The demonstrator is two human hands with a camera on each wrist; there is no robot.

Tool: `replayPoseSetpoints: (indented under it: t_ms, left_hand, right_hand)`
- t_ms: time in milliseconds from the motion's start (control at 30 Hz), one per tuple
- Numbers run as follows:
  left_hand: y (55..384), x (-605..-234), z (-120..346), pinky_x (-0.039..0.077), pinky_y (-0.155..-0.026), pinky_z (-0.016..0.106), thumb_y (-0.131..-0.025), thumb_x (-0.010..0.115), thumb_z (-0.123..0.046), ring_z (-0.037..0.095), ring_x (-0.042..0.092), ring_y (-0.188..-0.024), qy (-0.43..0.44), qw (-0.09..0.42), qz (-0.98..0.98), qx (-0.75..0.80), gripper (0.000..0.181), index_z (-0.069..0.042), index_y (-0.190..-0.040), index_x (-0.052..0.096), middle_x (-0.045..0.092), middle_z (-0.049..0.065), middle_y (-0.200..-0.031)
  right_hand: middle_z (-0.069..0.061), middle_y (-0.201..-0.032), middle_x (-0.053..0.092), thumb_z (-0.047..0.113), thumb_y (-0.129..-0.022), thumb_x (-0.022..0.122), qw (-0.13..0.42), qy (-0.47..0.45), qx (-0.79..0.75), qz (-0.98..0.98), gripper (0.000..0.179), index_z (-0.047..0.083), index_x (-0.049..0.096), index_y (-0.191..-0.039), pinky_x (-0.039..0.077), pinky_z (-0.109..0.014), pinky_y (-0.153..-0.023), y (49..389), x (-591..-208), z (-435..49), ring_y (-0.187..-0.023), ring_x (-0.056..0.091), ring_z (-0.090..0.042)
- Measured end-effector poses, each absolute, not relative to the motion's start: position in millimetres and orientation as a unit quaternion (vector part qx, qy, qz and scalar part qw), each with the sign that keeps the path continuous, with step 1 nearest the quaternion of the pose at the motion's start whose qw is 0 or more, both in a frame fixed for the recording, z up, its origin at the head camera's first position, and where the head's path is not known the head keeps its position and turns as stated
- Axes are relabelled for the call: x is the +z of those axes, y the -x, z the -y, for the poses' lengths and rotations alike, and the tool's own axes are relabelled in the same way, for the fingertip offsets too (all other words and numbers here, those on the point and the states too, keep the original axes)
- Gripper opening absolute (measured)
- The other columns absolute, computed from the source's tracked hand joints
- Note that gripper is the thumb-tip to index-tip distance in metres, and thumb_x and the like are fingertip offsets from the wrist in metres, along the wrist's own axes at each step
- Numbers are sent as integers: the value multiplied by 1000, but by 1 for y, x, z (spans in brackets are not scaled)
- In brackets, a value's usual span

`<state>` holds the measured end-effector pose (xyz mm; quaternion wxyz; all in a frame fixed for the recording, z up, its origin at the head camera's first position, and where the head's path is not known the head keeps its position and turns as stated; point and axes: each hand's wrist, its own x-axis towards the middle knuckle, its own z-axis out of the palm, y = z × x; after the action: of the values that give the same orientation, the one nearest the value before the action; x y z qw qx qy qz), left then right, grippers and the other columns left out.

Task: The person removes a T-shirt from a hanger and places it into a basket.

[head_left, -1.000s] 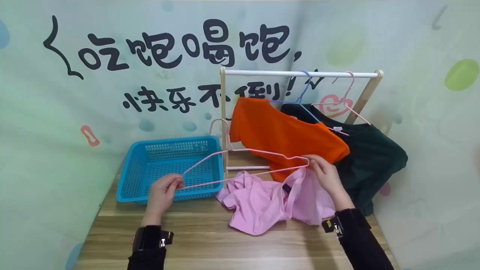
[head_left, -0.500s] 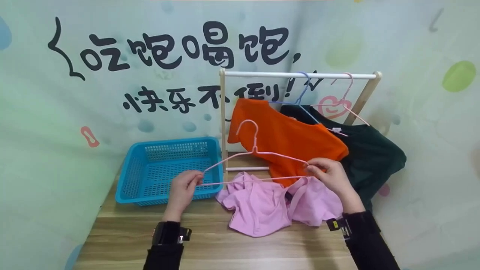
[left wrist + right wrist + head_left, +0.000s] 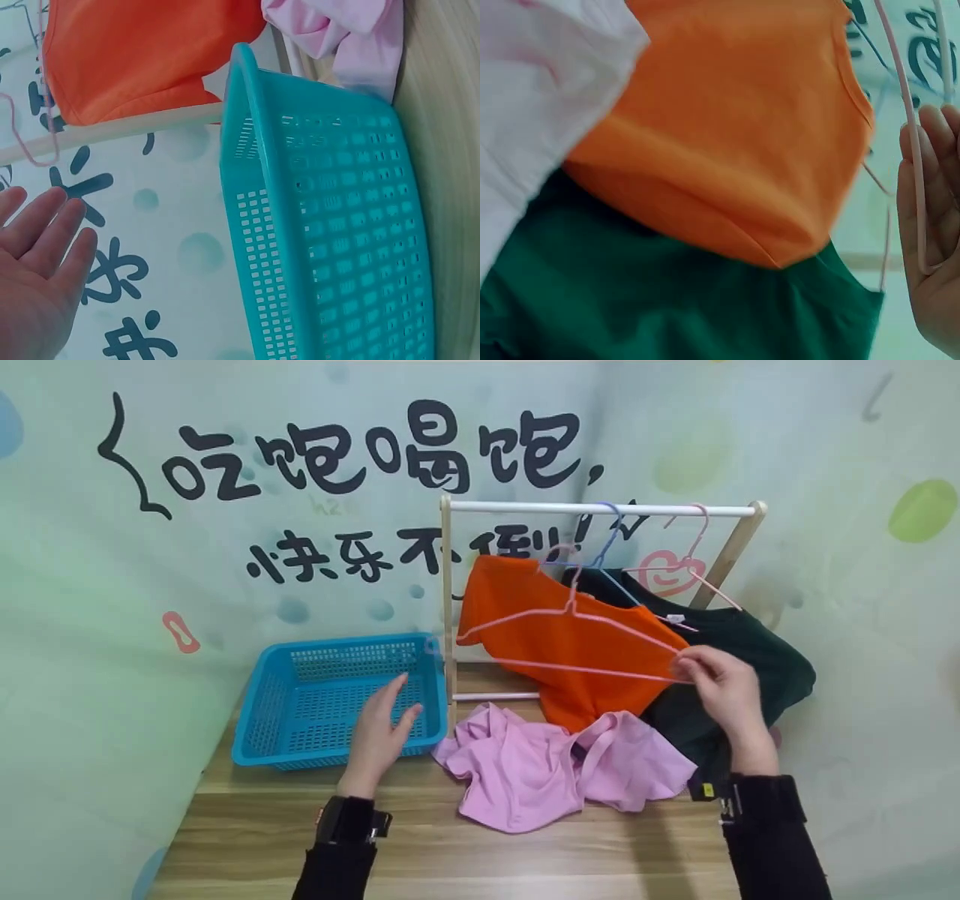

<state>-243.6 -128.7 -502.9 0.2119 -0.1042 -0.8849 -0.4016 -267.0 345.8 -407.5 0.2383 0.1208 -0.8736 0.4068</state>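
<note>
My right hand (image 3: 724, 686) pinches one end of a pink clothes hanger (image 3: 574, 613), which is held up in front of the orange shirt (image 3: 577, 637). In the right wrist view the hanger's end lies across the fingers of the right hand (image 3: 930, 217). My left hand (image 3: 379, 731) holds nothing; its fingers are spread over the front right corner of the blue basket (image 3: 247, 750). The left wrist view shows that hand (image 3: 37, 277) with straight fingers, apart from the hanger. A pink garment (image 3: 517, 780) lies crumpled on the table below the hanger.
A small rack with a white rail (image 3: 525, 507) stands at the back. From it hang the orange shirt on a blue hanger (image 3: 607, 540) and a dark green shirt (image 3: 757, 660) on another pink hanger. Wooden table (image 3: 450, 855) lies in front; a printed cloth backdrop surrounds it.
Both hands held the pink hanger; the left hand has let go. The right hand has carried the hanger up and to the right, in front of the orange shirt.
</note>
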Motion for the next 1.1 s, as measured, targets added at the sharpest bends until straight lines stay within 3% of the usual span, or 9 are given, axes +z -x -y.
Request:
replayPoseSetpoints:
  t_ms: [167, 500, 667, 767, 867, 967, 1100]
  left_hand:
    - [243, -508, 122, 34, -109, 54, -98, 64, -26, 38, 46, -132, 132, 196, 888, -394, 55, -3, -145, 47, 52, 19, -142]
    - [239, -529, 103, 37, -107, 53, -95, 68, -22, 39, 49, -128, 185, 174, 897, -362, 55, -2, -142, 49, 54, 21, -138]
    - [235, -543, 86, 38, -106, 52, -94, 68, -26, 37, 50, -128, 215, 136, 905, -340, 57, -5, -144, 49, 55, 19, -138]
    - [233, -551, 71, 36, -108, 52, -92, 70, -28, 35, 48, -130, 227, 105, 912, -326, 60, -7, -144, 49, 53, 17, -141]
    - [231, -561, 57, 33, -111, 51, -90, 73, -32, 35, 44, -134, 237, 77, 920, -302, 68, -6, -146, 45, 49, 17, -145]
    - [230, -573, 44, 28, -113, 53, -87, 75, -40, 36, 36, -140, 236, 45, 930, -278, 79, -8, -150, 40, 41, 17, -152]
    - [229, -590, 33, 23, -114, 58, -81, 76, -52, 38, 23, -145, 214, 1, 946, -245, 94, -11, -154, 34, 28, 16, -159]
  right_hand:
    - [-12, -100, 69, 23, -98, 62, 251, -78, 402, 877, 26, 1, 71, -109, 50, -14, -81, 267, -391, -354, -82, 66, -6]
    - [-1, -93, 67, 24, -98, 61, 270, -21, 389, 880, 28, 1, 69, -111, 48, -9, -78, 268, -366, -366, -77, 62, 3]
    - [-8, -97, 67, 28, -97, 61, 276, -8, 386, 880, 32, 2, 70, -113, 48, -9, -78, 275, -360, -356, -75, 61, 4]
    - [-11, -100, 68, 30, -97, 61, 286, -6, 376, 882, 32, 4, 71, -114, 48, -10, -78, 280, -360, -342, -77, 64, -2]
    - [-10, -99, 71, 30, -97, 62, 303, -10, 350, 886, 30, 6, 73, -112, 51, -15, -80, 286, -361, -326, -80, 69, -13]
    - [-11, -99, 72, 30, -98, 62, 313, -16, 327, 892, 29, 7, 74, -109, 54, -28, -85, 291, -364, -310, -84, 71, -23]
    - [-11, -100, 72, 32, -97, 61, 302, -20, 322, 897, 29, 8, 73, -110, 54, -41, -90, 296, -373, -293, -88, 70, -26]
